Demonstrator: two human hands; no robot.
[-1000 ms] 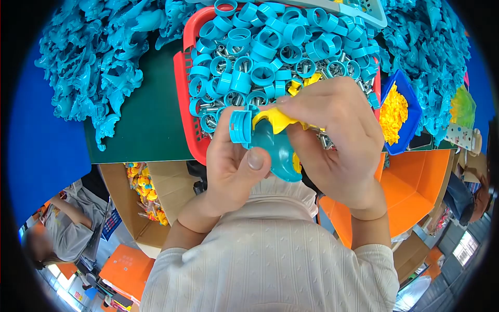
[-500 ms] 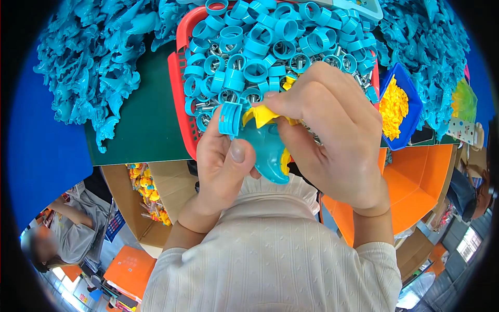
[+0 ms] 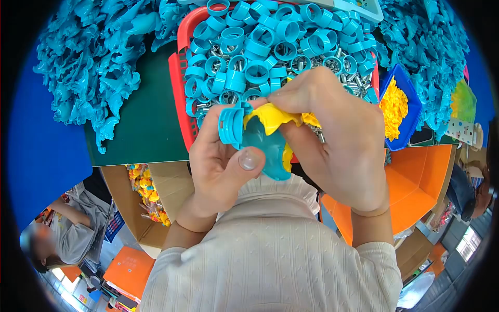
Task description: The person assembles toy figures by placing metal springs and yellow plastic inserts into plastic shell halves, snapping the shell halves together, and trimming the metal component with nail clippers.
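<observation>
Low in front of the red basket (image 3: pixel 179 99), my left hand (image 3: pixel 221 161) is closed on a curved teal shell (image 3: pixel 266 148) with a ringed teal collar at its left end. Its thumb presses on the shell's lower side. A yellow spiky piece (image 3: pixel 273 117) lies along the shell's upper edge, pinched by my right hand (image 3: pixel 332 135) between thumb and fingertips. More yellow shows at the shell's right edge. Behind my hands, the basket holds many teal rings (image 3: pixel 257 72) over small metal cylinders (image 3: pixel 353 82).
Teal pieces are heaped at the left (image 3: pixel 99 57) and right (image 3: pixel 429 57). A blue tray (image 3: pixel 414 112) holds small yellow parts. Below the table edge are a cardboard box (image 3: pixel 174 190) and an orange box (image 3: pixel 410 182). Another person (image 3: pixel 75 229) is at the lower left.
Both hands have shifted a little left with the shell since a second ago. The yellow piece has turned slightly in my right fingers and shows more of its face.
</observation>
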